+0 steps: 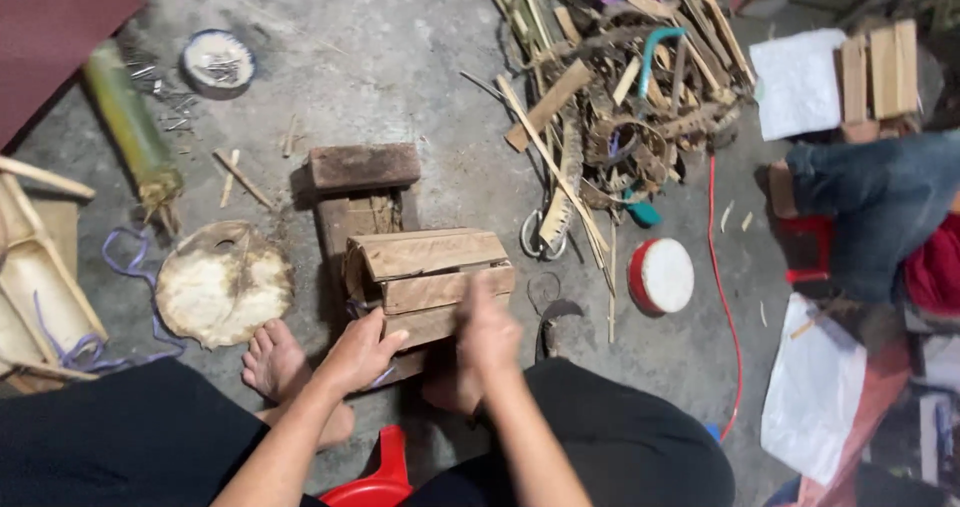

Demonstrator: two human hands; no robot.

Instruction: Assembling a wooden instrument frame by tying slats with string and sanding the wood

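A bundle of curved bamboo slats [425, 272] lies on a wooden block [362, 192] on the concrete floor in front of me. My left hand [358, 352] grips the near lower left edge of the bundle. My right hand [487, 332] presses against its near right side, fingers together and a little blurred. Whether it holds anything small I cannot tell. My bare feet [275, 362] rest on the floor beneath the bundle.
A round hide disc [222, 282] lies left, with a green bamboo tube [130, 122] and a tin of nails [217, 62] beyond. Scrap bamboo is piled [620, 97] at the back right. A small red-rimmed drum [662, 275], a red cord [725, 307] and another person's leg [880, 202] are right.
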